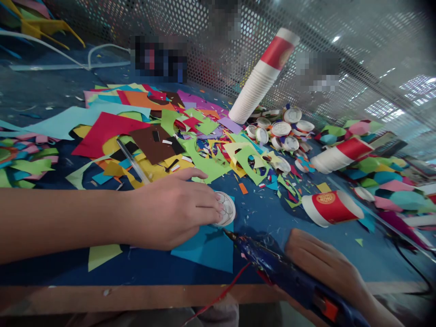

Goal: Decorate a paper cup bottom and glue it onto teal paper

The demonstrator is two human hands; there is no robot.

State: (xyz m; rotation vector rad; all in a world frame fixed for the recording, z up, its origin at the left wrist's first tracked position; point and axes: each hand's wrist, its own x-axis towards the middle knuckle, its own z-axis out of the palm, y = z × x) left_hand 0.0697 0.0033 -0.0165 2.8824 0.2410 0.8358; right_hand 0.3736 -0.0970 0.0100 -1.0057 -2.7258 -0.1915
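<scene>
Blue paper [207,254] sits under the white disc [229,210], which my L hand [180,209] steadies w/ fingertips; can't tell if that grip is pinched. My R hand [320,259] has its grip closed round the glue gun [279,268], tip just beside the disc. I'd press flat & keep the tip (prob. hot) off my fingers. Containers: tall cup stack [255,81], nested; loose cup [332,208], contents unclear.

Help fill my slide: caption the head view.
Left hand on a white disc over blue paper, right hand holding a glue gun.
</scene>
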